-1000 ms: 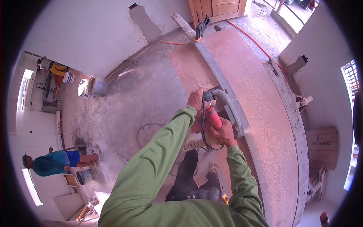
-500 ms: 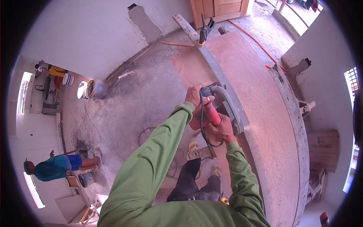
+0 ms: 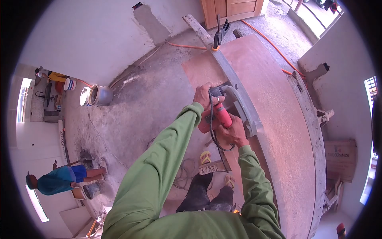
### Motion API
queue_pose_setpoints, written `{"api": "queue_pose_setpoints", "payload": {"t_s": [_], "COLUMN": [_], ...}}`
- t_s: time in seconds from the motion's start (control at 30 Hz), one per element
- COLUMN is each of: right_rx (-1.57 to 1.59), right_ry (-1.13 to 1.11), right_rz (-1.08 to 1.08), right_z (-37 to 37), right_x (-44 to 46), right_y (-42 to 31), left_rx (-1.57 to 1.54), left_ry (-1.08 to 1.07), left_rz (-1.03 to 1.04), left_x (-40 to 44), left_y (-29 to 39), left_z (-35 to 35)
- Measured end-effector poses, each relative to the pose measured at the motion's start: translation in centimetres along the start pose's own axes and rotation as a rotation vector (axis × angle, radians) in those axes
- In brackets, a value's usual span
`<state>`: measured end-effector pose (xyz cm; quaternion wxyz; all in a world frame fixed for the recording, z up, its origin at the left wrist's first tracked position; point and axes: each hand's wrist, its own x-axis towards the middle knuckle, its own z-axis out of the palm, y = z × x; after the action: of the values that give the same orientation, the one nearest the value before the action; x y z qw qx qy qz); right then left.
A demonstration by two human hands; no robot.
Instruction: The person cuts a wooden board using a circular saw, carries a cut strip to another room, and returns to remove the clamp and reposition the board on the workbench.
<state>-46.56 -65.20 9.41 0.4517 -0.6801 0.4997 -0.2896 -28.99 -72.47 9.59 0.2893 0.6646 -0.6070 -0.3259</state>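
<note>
A red circular saw (image 3: 223, 116) with a grey base rests on a reddish-brown plywood sheet (image 3: 274, 107). Its base lies alongside a long grey straightedge (image 3: 227, 69). My left hand (image 3: 203, 96) is closed around the front part of the saw, a ring on one finger. Around the rear handle wraps my right hand (image 3: 234, 132). A black power cord loops down beside the tool. At the far end, a black bar clamp (image 3: 220, 35) grips the straightedge. The blade is hidden from view, and sawdust covers the sheet to the right.
A rough plank (image 3: 308, 115) runs along the sheet's right side. An orange hose (image 3: 270, 44) crosses the floor beyond. Buckets (image 3: 101, 95) stand on the left. A person in a teal shirt (image 3: 57, 181) is at the far left. A cardboard box (image 3: 340, 159) leans on the right.
Both hands and the circular saw have moved slightly forward along the straightedge, toward the clamp. The camera view has shifted a little.
</note>
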Motion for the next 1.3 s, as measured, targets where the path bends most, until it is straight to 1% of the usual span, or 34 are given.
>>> {"api": "queue_pose_setpoints", "payload": {"t_s": [0.03, 0.1, 0.13, 0.17, 0.2, 0.3, 0.37, 0.5, 0.57, 0.63, 0.7, 0.77, 0.83, 0.9, 0.93, 1.0, 1.03, 1.1, 1.13, 1.2, 1.23, 1.3], "right_rx": [-0.016, -0.032, -0.026, -0.022, -0.027, 0.036, 0.028, -0.003, -0.062, -0.082, -0.063, -0.071, -0.07, -0.073, -0.061, -0.062, -0.071, -0.086, -0.088, -0.103, -0.101, -0.08], "right_ry": [0.0, -0.011, 0.017, 0.041, 0.025, -0.009, -0.012, 0.003, -0.028, -0.039, -0.019, -0.007, -0.029, -0.014, -0.015, -0.01, -0.022, -0.032, -0.015, -0.007, -0.016, 0.013], "right_rz": [-0.019, -0.02, -0.076, -0.125, -0.1, -0.009, -0.024, -0.009, -0.002, -0.013, 0.005, -0.025, 0.04, 0.027, 0.032, 0.023, 0.019, -0.003, -0.009, 0.014, 0.008, -0.041], "right_z": [0.1, 0.2, 0.5, 0.6, 0.4, 0.3, 0.3, 0.2, 0.1, 0.0, 0.1, 0.3, 0.2, 0.4, 0.5, 0.2, 0.1, 0.1, 0.2, 0.5, 0.4, 0.4], "right_x": [0.2, 0.7, 0.8, 0.5, 0.5, 0.6, 0.6, 0.5, 0.7, 0.7, 0.8, 0.6, 0.9, 0.9, 0.7, 0.7, 0.6, 1.0, 1.0, 0.8, 0.8, 0.7], "right_y": [0.1, 0.4, 0.7, 1.2, 1.1, 0.4, 1.0, 0.6, 0.6, 0.4, 0.4, 0.4, 0.1, 0.4, 0.4, 0.1, -0.3, -0.6, -0.4, 0.0, 0.1, -0.1], "left_rx": [-0.002, 0.018, -0.083, -0.034, 0.013, 0.033, 0.086, 0.063, 0.108, 0.116, 0.177, 0.371, 0.388, 0.364, 0.362, 0.255, 0.248, 0.095, 0.094, 0.469, 0.469, 0.57], "left_ry": [-0.004, 0.055, 0.042, 0.046, 0.058, -0.002, 0.098, 0.134, 0.219, 0.227, 0.247, 0.288, 0.216, 0.131, 0.128, 0.06, 0.074, 0.182, 0.19, 0.126, 0.133, 0.026], "left_rz": [-0.005, 0.062, 0.037, 0.02, 0.009, -0.048, 0.059, 0.009, -0.088, -0.127, -0.235, -0.198, -0.202, -0.241, -0.241, -0.25, -0.24, -0.223, -0.221, -0.477, -0.485, -0.605], "left_x": [0.3, 0.6, 0.2, 0.1, 0.5, 0.2, 0.5, 0.0, -0.3, -1.8, -3.9, -6.4, -9.5, -13.1, -14.4, -15.7, -15.2, -12.5, -11.2, -10.0, -10.6, -12.1], "left_y": [-0.4, -1.3, -0.6, -0.4, -0.4, 0.1, -0.5, -1.3, -1.8, -1.7, -1.5, -3.6, -4.6, -3.8, -3.9, -5.1, -6.4, -9.0, -9.5, -9.7, -9.4, -8.3], "left_z": [0.1, 0.5, 0.2, 0.2, 0.1, -0.6, 0.0, 0.6, 0.1, -1.3, -2.8, -3.3, -4.7, -6.0, -6.2, -5.7, -5.6, -5.9, -6.0, -6.3, -6.6, -8.1]}}
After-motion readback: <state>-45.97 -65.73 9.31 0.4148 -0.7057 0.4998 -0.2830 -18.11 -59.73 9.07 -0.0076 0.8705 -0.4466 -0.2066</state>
